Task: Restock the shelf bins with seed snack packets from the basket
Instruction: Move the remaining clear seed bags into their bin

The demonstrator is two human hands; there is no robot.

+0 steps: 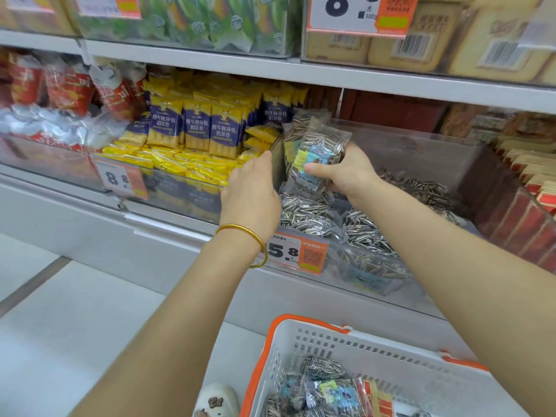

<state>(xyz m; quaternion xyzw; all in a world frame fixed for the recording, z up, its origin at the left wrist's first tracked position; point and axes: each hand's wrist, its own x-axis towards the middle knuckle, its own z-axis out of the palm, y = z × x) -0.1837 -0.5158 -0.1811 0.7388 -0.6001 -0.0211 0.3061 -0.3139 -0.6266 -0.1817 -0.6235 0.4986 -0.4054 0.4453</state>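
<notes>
The right grip (349, 173) pinches a seed packet (316, 155) upright, thumb on its front, just above the seed bin (406, 145), probably to stand it neatly. Beside it, the left grip (251, 191), fingers straight, holds nothing and seems to steady the divider (277, 159). The basket (301, 332) sits below both.

The seed packet (316, 158) in your right hand (349, 176) is clear film over black-and-white striped seeds, with a blue and yellow-green label. The seed bin (421, 139) is clear. Left of the bin, the snack packets (195, 127) are yellow and navy. On the bin's front, the price tag (296, 254) is white and orange. Below the bin, the basket (376, 356) is white with an orange rim. Your bangle (240, 226) is gold.
</notes>
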